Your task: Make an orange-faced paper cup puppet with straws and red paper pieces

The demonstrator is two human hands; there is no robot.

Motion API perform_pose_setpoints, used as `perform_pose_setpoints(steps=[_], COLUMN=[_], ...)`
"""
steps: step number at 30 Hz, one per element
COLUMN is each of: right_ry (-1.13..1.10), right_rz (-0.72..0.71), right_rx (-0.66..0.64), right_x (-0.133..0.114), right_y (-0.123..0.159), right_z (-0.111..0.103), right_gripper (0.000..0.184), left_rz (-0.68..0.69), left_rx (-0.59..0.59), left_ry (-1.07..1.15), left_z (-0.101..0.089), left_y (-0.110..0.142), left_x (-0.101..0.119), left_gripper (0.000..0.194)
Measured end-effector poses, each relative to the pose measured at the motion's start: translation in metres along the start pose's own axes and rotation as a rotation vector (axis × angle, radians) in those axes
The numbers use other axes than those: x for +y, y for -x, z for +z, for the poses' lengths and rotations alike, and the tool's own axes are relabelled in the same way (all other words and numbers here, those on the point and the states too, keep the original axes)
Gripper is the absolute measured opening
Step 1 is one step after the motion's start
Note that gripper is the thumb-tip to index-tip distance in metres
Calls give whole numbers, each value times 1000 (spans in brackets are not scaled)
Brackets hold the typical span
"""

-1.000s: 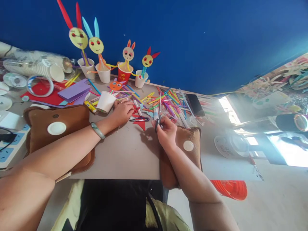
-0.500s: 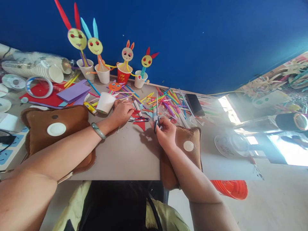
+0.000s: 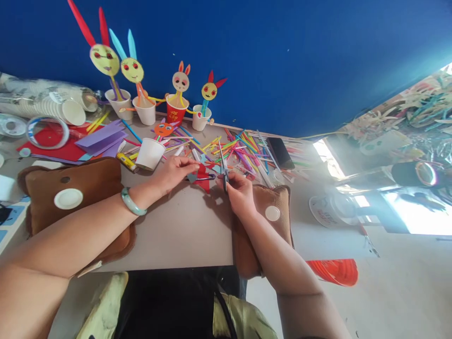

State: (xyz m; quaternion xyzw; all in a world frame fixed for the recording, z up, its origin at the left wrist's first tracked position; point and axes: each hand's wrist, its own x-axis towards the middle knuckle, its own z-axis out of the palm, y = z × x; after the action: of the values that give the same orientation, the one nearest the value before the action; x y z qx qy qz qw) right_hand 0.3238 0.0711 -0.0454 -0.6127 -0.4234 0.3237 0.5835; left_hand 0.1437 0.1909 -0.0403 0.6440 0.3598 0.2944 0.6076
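My right hand (image 3: 240, 192) is closed round the handles of a pair of scissors (image 3: 224, 165), blades pointing up and away from me. My left hand (image 3: 176, 172) hovers over the table with thumb and fingers pinched together; what is between the fingertips is too small to make out. Just beneath and beside those fingertips lie red paper scraps (image 3: 204, 184) and dark-handled thread snips (image 3: 206, 177). Left of this hand a white paper cup (image 3: 150, 154) stands tilted, an orange paper cat face (image 3: 164, 128) rising behind its rim.
Several paper-faced figures stand in cups, among them a red cup (image 3: 176, 110), along the blue wall. Colourful pipe cleaners and sticks (image 3: 243, 153) lie scattered beside a phone (image 3: 280, 153). Brown cushions (image 3: 95, 188) rest under both forearms. Purple paper (image 3: 100, 137) and a tape roll (image 3: 47, 133) lie left.
My left hand has lifted from the clutter beside the cup and moved right, towards the scissors, its fingers now pinched. My right hand keeps the scissors nearly in place. The view has shifted slightly.
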Motion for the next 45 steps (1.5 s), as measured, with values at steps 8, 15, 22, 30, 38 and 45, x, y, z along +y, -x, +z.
perform_pose_setpoints(steps=[8,15,22,30,38,45], right_ry=[60,101,-86,-392,-96,593], right_rz=[-85,-77,103,290,41,-673], right_rx=[-32,-52,-41,-45,16,134], right_x=[-2,-2,-5,-8,-6,-5], right_y=[5,8,7,2,5,18], right_z=[5,6,10,6,6,-3], right_gripper=[16,14,23,27,24,10], left_rz=[64,69,13,-72,-159,-223], left_rx=[-134,-176,-156,-4,-96,-104], left_ry=[68,63,116,342,365,390], left_z=[15,15,17,22,23,21], left_y=[16,18,20,18,21,20], left_x=[3,3,4,13,17,10], left_gripper=[23,25,23,16,16,29])
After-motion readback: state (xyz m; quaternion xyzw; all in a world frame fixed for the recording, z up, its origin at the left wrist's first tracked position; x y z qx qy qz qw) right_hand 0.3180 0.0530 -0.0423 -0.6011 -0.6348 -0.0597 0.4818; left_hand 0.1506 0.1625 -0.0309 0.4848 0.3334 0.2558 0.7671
